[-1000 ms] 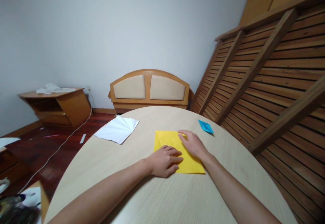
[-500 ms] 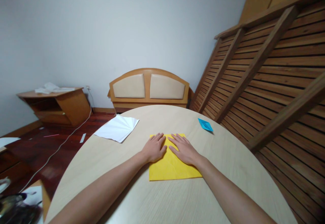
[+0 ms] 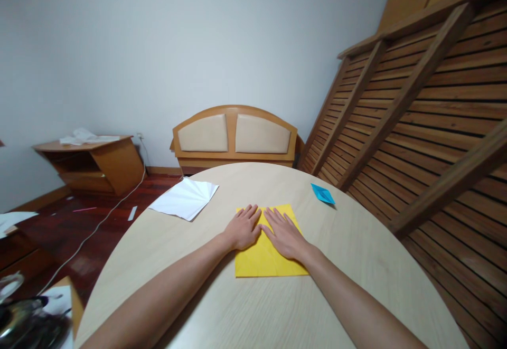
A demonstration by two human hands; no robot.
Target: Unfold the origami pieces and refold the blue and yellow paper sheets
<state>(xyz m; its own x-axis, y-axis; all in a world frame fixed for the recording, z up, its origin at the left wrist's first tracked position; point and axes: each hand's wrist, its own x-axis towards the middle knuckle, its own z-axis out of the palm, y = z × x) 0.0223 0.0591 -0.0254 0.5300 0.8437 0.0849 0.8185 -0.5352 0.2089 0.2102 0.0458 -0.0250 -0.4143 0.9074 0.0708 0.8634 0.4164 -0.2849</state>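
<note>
A yellow sheet of paper (image 3: 265,262) lies flat on the round wooden table (image 3: 237,307) in front of me. My left hand (image 3: 242,227) rests palm down on its left part, fingers stretched toward the far edge. On its right part my right hand (image 3: 283,233) also lies flat, fingers apart. The two thumbs come close together near the middle of the sheet. Neither hand grips anything. Both palms cover much of the paper's upper half.
A creased white paper (image 3: 185,198) lies at the table's far left. A small folded blue paper (image 3: 322,194) is at the far right. Beyond stand a headboard (image 3: 233,132) and a low cabinet (image 3: 91,164); wooden slats (image 3: 435,127) lean at the right.
My right hand has shifted slightly, its fingers now straighter and nearer the left hand. The yellow paper's near edge sits a little farther from me. The camera view has moved slightly.
</note>
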